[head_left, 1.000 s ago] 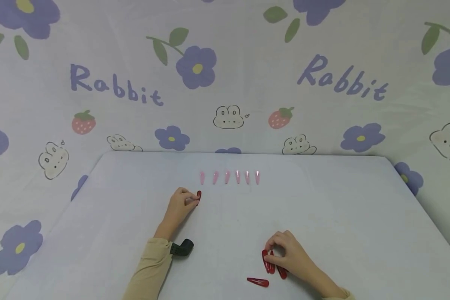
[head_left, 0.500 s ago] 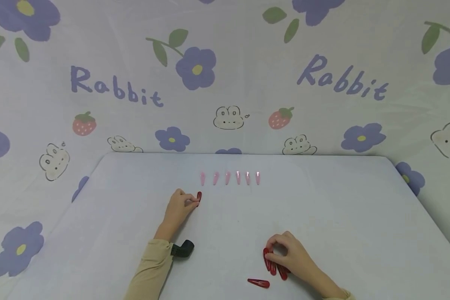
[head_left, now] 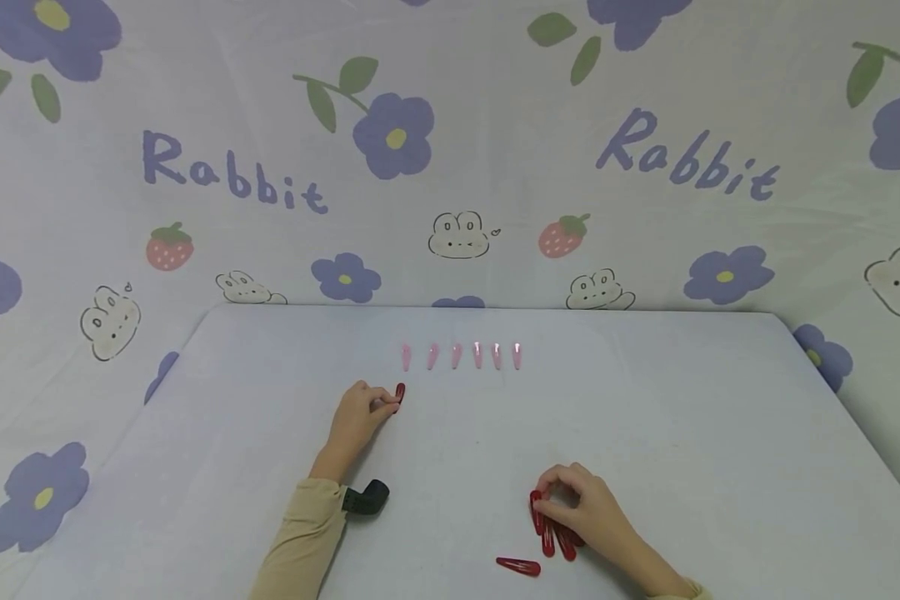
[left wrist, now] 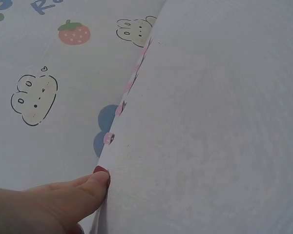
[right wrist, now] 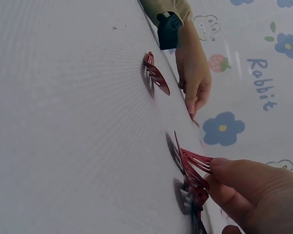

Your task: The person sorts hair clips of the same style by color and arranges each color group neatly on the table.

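My left hand (head_left: 355, 429) pinches a red snap hair clip (head_left: 400, 392) just in front of the leftmost pink hair clip (head_left: 407, 357). The left wrist view shows thumb and finger closed on that red clip (left wrist: 101, 170). Low on the right, my right hand (head_left: 591, 507) pinches another red hair clip (head_left: 536, 510), partly over a small bunch of red clips (head_left: 548, 540). Seen from the right wrist, the held clip (right wrist: 199, 159) slants up from the others at the fingertips. A single red clip (head_left: 519, 567) lies left of the bunch.
Several pink hair clips (head_left: 477, 356) lie in a row toward the far side of the white table (head_left: 682, 400). Behind the table hangs a flower and rabbit patterned cloth (head_left: 510, 167). A black device (head_left: 367, 497) sits on the left wrist.
My right hand has drawn its red clip slightly up and away from the bunch, whose clips now look more spread. The left hand stays in place with its clip.
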### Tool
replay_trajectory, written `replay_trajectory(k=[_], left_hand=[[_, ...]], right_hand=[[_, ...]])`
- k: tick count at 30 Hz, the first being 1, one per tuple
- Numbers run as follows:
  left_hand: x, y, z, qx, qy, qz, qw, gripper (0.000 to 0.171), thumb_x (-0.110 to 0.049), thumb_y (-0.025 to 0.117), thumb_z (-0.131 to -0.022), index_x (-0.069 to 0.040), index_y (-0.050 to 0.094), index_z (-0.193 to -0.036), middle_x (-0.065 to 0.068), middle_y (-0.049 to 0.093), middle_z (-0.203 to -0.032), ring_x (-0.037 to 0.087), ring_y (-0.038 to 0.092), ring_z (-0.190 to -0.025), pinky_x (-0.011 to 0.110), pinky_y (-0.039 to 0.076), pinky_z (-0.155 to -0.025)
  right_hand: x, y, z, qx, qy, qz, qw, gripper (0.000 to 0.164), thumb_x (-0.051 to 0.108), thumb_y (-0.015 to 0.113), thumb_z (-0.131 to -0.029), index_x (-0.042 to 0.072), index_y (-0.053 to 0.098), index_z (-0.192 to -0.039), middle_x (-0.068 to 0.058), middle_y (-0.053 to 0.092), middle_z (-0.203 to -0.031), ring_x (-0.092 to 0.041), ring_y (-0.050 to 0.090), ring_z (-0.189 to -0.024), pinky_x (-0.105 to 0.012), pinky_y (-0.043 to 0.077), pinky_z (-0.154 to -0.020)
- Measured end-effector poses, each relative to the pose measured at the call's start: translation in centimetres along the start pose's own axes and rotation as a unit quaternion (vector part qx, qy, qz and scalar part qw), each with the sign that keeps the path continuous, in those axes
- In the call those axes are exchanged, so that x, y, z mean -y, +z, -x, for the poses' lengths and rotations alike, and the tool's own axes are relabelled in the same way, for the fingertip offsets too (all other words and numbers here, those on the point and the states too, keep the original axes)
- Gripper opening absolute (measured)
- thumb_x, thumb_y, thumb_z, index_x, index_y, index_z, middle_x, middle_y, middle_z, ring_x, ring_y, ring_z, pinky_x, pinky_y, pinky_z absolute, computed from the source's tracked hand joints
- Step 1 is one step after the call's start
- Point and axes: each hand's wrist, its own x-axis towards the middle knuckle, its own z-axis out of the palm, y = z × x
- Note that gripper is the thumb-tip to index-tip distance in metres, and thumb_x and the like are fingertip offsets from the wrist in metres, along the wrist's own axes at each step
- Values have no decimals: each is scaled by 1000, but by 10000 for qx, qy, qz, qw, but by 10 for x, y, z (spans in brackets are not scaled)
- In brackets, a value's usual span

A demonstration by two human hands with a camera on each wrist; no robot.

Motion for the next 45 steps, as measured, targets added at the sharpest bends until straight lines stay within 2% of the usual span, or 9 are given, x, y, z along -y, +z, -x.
replay_trajectory(k=[3, 6, 7, 10, 14, 22, 27, 35, 45], left_hand=[[1, 0, 0, -22, 26, 83, 10000, 14, -27, 69, -78, -14, 70, -76, 0, 41, -65, 16, 35, -56, 31, 32, -51], [-1, -1, 0, 41, -91, 53, 9999, 11, -23, 69, -78, -12, 68, -75, 0, 42, -65, 16, 36, -56, 31, 32, -50], [-10, -5, 0, 135, -255, -32, 9996, 10, -19, 70, -78, -10, 68, -74, 1, 43, -65, 17, 38, -56, 32, 33, -51], [-14, -6, 0, 273, -456, -270, 9982, 8, -15, 70, -77, -10, 65, -72, -2, 44, -64, 14, 38, -57, 29, 33, -52], [-15, -6, 0, 328, -606, -456, 9966, 9, -16, 70, -77, -11, 65, -72, -4, 45, -64, 12, 39, -57, 28, 34, -53], [-13, -7, -2, 218, -549, -266, 9979, 5, -16, 71, -77, -12, 69, -78, -4, 45, -61, 12, 40, -55, 28, 34, -51], [-14, -8, -1, 224, -593, -294, 9976, 6, -17, 71, -77, -11, 69, -78, -4, 47, -62, 11, 40, -55, 27, 35, -51], [-20, -9, 0, 432, -768, -503, 9948, 10, -21, 70, -78, -11, 71, -79, -3, 51, -65, 11, 44, -58, 28, 37, -53], [-18, -10, 0, 511, -882, -311, 9943, 10, -19, 69, -78, -10, 71, -81, -1, 60, -71, 11, 47, -60, 28, 39, -56]], right_hand=[[0, 0, -1, -34, 96, -182, 9998, 15, 19, 73, -74, 19, 61, -83, 12, 54, -72, -9, 45, -67, -24, 39, -60], [1, 0, -2, -77, 324, -539, 9980, 18, 16, 73, -75, 12, 61, -87, 8, 58, -73, -9, 47, -64, -23, 41, -58], [1, 0, -2, -90, 425, -683, 9967, 18, 15, 72, -76, 9, 60, -88, 6, 59, -74, -9, 48, -64, -23, 41, -57], [4, -1, -1, -68, 740, -937, 9928, 18, 13, 71, -77, 5, 61, -89, 3, 60, -74, -9, 48, -61, -22, 41, -54], [9, -3, -2, -36, 920, -1044, 9903, 12, 9, 69, -78, 3, 62, -86, -1, 58, -73, -8, 47, -58, -22, 41, -52], [13, -7, -4, 193, 1121, -1417, 9834, 15, 12, 67, -80, 1, 61, -88, -4, 58, -75, -10, 47, -59, -22, 41, -54], [13, -9, -11, 218, 1136, -1386, 9836, 16, 12, 67, -80, -1, 61, -89, -4, 57, -72, -10, 45, -58, -22, 39, -53], [24, -9, -28, 142, 1303, -862, 9876, 14, 1, 66, -76, 1, 60, -88, -2, 56, -71, -11, 40, -57, -21, 33, -49], [32, -13, -53, 674, 281, -252, 9970, 7, 8, 66, -79, 6, 60, -81, 3, 55, -70, -8, 36, -55, -22, 30, -48]])
